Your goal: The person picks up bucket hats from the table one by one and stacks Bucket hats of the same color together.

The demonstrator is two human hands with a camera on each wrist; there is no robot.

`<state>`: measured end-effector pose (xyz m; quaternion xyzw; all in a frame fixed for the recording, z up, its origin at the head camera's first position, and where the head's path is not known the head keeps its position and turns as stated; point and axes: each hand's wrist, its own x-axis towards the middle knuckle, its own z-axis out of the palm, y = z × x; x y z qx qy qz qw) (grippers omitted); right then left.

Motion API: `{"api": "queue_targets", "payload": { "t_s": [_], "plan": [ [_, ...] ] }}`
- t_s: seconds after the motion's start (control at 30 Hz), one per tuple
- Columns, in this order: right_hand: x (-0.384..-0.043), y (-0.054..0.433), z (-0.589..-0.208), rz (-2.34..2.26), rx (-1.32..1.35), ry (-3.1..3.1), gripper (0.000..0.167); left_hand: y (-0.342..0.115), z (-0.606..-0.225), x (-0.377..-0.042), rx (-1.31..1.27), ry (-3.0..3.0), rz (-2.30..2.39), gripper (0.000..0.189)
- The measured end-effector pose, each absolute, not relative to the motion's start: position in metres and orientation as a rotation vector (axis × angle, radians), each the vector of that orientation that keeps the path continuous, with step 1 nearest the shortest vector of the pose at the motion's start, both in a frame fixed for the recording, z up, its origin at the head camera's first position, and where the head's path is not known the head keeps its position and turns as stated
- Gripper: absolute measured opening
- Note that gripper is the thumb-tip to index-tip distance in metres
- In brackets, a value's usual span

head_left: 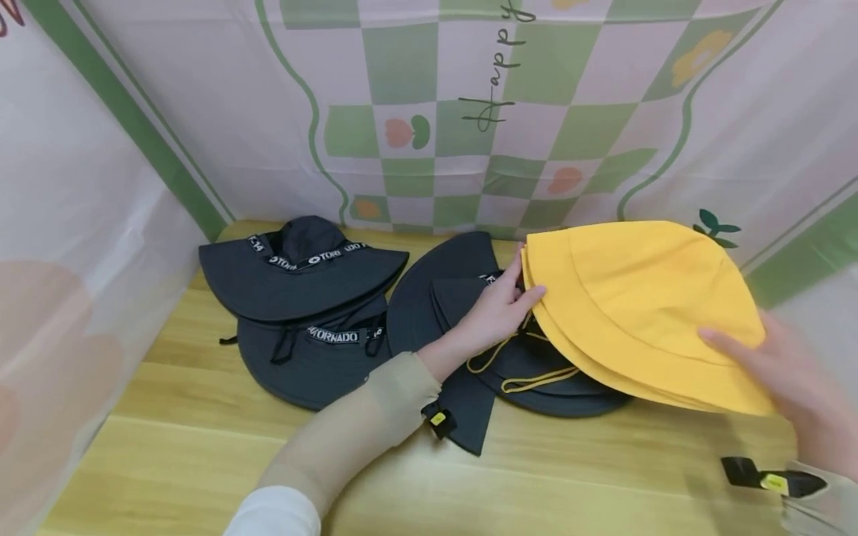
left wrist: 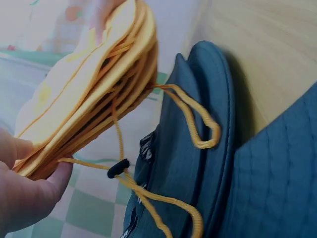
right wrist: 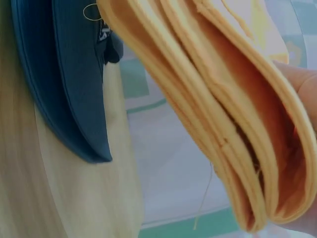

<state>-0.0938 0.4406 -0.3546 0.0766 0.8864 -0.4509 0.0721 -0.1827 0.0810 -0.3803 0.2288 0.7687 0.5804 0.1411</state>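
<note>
A stack of folded yellow bucket hats (head_left: 637, 298) is held up at the right, layered brims showing in both wrist views. My left hand (head_left: 489, 316) pinches the brims at their left corner, thumb on one side and fingers on the other. At the right end, my right hand (head_left: 787, 365) grips the hats with its thumb over the top one; its other fingers are mostly hidden behind. Yellow chin cords (head_left: 539, 381) dangle below, one with a black cord stopper (left wrist: 118, 168). Dark brimmed hats (head_left: 429, 298) lie directly beneath, partly covered by the yellow ones.
More dark hats (head_left: 315, 283) with white-lettered bands are piled on the left of the wooden table (head_left: 201, 454). A printed, green-checked cloth (head_left: 462, 67) hangs behind the table, with white cloth at both sides.
</note>
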Motion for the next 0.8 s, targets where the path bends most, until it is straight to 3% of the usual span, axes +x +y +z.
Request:
{"api": "queue_targets", "payload": {
  "t_s": [0.4, 0.67, 0.8],
  "plan": [
    [-0.091, 0.466, -0.359, -1.491, 0.292, 2.638, 0.034, 0.121, -0.392, -0.176, 0.698, 2.226, 1.545, 0.071],
    [-0.088, 0.47, -0.36, -1.53, 0.442, 2.598, 0.033, 0.143, -0.398, -0.179, 0.596, 2.259, 1.471, 0.038],
    [-0.086, 0.472, -0.361, -1.587, 0.502, 2.572, 0.03, 0.153, -0.398, -0.181, 0.566, 2.338, 1.411, 0.031]
  ]
}}
